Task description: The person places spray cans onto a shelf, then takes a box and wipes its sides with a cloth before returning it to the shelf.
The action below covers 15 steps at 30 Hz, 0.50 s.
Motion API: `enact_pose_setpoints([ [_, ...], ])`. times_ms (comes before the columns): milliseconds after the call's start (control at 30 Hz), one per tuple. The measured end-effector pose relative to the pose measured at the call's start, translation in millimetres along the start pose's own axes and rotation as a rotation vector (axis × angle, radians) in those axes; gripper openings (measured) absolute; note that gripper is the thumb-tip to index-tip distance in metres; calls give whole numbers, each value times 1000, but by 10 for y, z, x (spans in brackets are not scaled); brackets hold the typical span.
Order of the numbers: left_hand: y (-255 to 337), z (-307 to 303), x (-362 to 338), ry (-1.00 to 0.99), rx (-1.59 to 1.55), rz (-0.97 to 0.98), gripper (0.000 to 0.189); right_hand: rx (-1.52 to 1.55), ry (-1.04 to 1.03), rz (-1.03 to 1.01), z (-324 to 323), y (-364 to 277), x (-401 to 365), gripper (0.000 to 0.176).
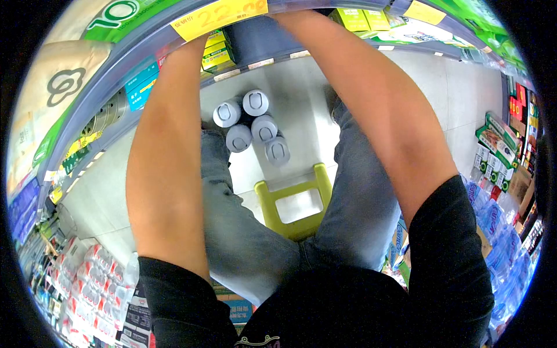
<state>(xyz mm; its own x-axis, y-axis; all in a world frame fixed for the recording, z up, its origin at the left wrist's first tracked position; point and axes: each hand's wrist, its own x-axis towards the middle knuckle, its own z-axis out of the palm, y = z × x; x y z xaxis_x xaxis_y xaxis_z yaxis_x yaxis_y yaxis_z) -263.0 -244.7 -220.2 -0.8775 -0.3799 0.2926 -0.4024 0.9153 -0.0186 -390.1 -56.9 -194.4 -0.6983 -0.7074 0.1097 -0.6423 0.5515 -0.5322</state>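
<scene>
Both my forearms stretch forward under the edge of an upper shelf [145, 46], and my hands are hidden behind it. My left forearm [168, 145] comes near several yellow-green boxes [218, 55] on the lower shelf. Further right, my right forearm [360, 75] passes beneath the shelf lip, close to a pair of bright green boxes [362, 20]. On the floor between my knees stand several containers with round pale grey lids [256, 102]. What either hand touches cannot be seen.
A yellow-green plastic stool [293, 226] is between my thighs. A yellow price tag [217, 17] hangs on the shelf edge. Blue boxes [141, 87] sit at left. Packs of bottles [96, 290] are stacked behind left, blue-wrapped packs [493, 232] at right.
</scene>
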Motion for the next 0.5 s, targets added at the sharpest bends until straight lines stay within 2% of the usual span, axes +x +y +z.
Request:
enact_pose_setpoints([
  [67,-57,-69,-56,-16,-128,10,66,14,-9,14,-80,-39,-16,60],
  [100,-77,-122,-125,-34,-324,-50,67,21,-8,25,-122,-78,-54,60],
  [133,-186,80,-216,92,-154,-40,47,30,-9,37,-143,-107,-100,60],
  [167,-178,-36,-341,96,-166,-120,45,31,-2,52,-136,-112,-168,60],
  [200,-36,-580,-463,-92,-266,-137,45,17,-5,73,-132,-152,-248,59],
  [233,-16,-687,-609,-43,-276,-99,44,3,64,75,-58,-110,-276,59],
  [267,50,-877,-726,-95,-263,-100,39,-365,-212,62,-217,-216,-265,46],
  [300,64,-933,-838,-231,-426,-93,41,-325,-288,32,-355,-351,-352,44],
  [333,91,-1064,-945,-462,-555,-82,54,-287,-365,5,-468,-494,-492,42],
  [367,61,-1028,-1081,-634,-539,-19,61,-249,-447,-22,-553,-613,-598,42],
  [400,33,-976,-1225,-808,-518,43,69,-198,-531,-138,-508,-628,-702,40],
  [433,89,-1054,-1323,-839,-506,47,72,-149,-615,-253,-498,-661,-818,38],
  [500,169,-1187,-1496,-900,-480,49,79,-123,-804,-342,-558,-762,-1021,36],
])
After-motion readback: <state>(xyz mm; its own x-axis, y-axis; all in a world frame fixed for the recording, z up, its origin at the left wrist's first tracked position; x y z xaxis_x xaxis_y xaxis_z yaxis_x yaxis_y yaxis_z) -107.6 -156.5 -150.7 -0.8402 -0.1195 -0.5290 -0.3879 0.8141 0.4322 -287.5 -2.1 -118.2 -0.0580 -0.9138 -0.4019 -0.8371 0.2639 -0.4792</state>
